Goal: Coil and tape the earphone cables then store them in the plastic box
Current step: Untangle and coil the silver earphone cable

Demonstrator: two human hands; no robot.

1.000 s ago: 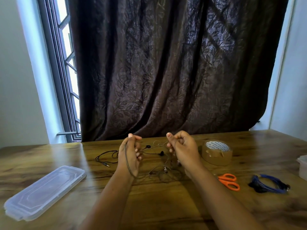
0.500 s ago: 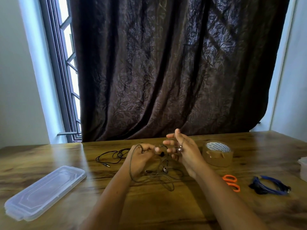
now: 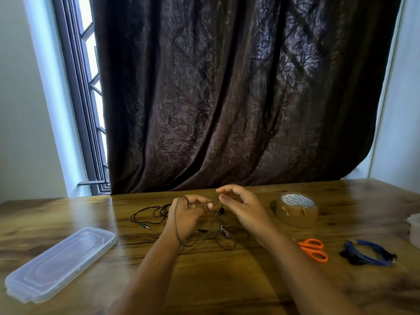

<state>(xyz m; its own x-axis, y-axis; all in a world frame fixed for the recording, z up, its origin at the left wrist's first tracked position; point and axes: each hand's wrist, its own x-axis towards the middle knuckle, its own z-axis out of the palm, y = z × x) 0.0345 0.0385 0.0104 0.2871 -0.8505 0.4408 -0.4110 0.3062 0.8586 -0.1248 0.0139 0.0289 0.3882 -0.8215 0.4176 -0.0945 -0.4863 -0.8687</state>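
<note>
Hidden/unclear: R hand (image 3: pixel 243 209) is blurred. Thumb and forefinger tips sit at the cable near frame ctr, other fingers loosely curled; can't tell if the pinch is closed on it. Scissors (image 3: pixel 314 249), orange handles, lower right: blades covered by R forearm. Pale container (image 3: pixel 414 230) cut off by right edge. Clear plastic box (image 3: pixel 61 262), lower left: flat, can't tell if box w/ lid or lid only. Earbuds in the tangle too small to resolve.

Grip: L hand (image 3: pixel 185 218), just left of ctr, fingers curled, holds grey earphone cable (image 3: pixel 205 235). One loop runs round back of hand to wrist, small loop betw. the hands. Rest of the cable lies loose on wooden table (image 3: pixel 227 280) just below both hands. Box well apart, left of L forearm.

Also: black earphone cable (image 3: pixel 147 214) w/ jack, left of L hand; brown tape roll (image 3: pixel 296 211) right of R hand; blue coiled cable (image 3: pixel 369 254) far right.
</note>
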